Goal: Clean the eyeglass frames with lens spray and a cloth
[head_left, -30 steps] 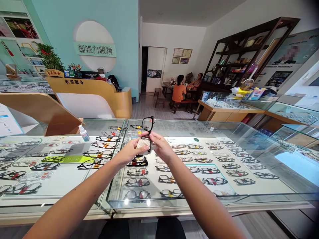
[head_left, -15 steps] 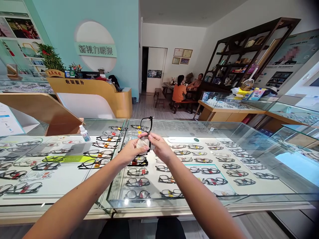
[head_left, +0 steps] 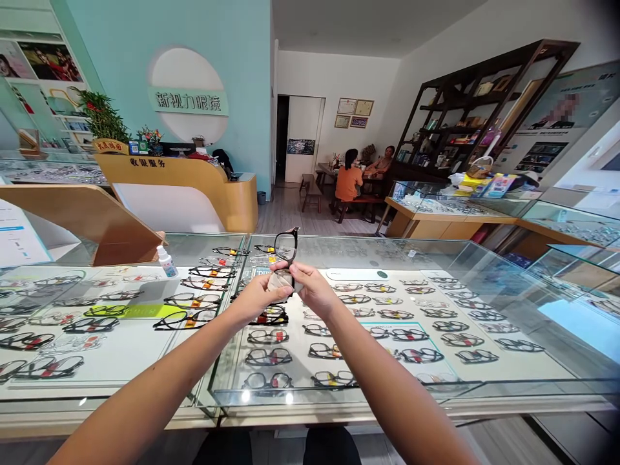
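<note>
Above the glass display counter [head_left: 484, 271] I hold a pair of black-framed glasses [head_left: 285, 247] upright, one lens sticking up past my fingers. My left hand [head_left: 259, 296] pinches a small pale cloth [head_left: 281, 281] against the lower lens. My right hand [head_left: 314, 289] grips the frame from the right side, fingers curled round it. Both hands meet at the middle of the view, a little above the glass top.
Rows of eyeglass frames [head_left: 271, 336] lie inside the case below. A small spray bottle [head_left: 166, 261] stands on the glass at left, beside a wooden sloped stand [head_left: 92, 219]. Two people [head_left: 349, 177] sit at a table in the back; a dark shelf [head_left: 465, 110] stands at right.
The hands and glasses stay nearly in place; the upper lens has shifted slightly as the cloth rubs. The camera has tilted up a little.
</note>
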Motion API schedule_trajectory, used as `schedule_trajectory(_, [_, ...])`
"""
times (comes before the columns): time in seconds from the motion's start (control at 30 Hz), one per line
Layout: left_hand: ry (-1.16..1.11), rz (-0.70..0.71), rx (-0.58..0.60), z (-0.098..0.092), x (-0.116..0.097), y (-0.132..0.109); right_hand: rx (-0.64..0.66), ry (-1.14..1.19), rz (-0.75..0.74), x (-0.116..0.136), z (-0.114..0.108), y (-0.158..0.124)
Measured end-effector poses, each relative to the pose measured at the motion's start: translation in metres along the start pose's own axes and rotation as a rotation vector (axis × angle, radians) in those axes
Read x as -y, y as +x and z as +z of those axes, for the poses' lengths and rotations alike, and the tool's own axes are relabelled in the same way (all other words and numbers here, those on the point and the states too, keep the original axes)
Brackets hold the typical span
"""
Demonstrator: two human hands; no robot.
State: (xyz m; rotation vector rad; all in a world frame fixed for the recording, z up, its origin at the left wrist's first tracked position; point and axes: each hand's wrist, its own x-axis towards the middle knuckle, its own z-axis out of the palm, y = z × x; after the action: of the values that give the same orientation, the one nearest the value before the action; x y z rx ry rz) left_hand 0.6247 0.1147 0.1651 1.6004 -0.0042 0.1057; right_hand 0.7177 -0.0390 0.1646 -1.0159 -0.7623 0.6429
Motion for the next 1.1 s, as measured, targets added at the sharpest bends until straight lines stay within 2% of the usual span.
schedule_trajectory(0.33, [0.014,0.129,0.054,-0.003,0.006,0.003,0.024,0.059,0.029,-0.005,-0.001,0.002])
schedule_trajectory(0.53, [0.041,0.136,-0.018,-0.002,0.008,0.002,0.001,0.051,-0.003,-0.003,0.007,0.001])
schedule_trajectory(0.7, [0.032,0.197,-0.095,0.005,-0.003,-0.002,-0.002,0.023,-0.088,0.003,0.020,0.001])
schedule_trajectory(0.83, [0.026,0.296,-0.177,0.013,-0.034,0.002,-0.043,0.039,-0.192,0.030,0.039,0.011])
schedule_trajectory(1.0, [-0.020,0.538,-0.241,0.023,-0.102,0.015,-0.056,-0.025,-0.384,0.091,0.068,0.029])
schedule_trajectory(1.1, [-0.116,0.659,-0.248,0.032,-0.133,0.017,-0.086,-0.061,-0.497,0.116,0.084,0.032])
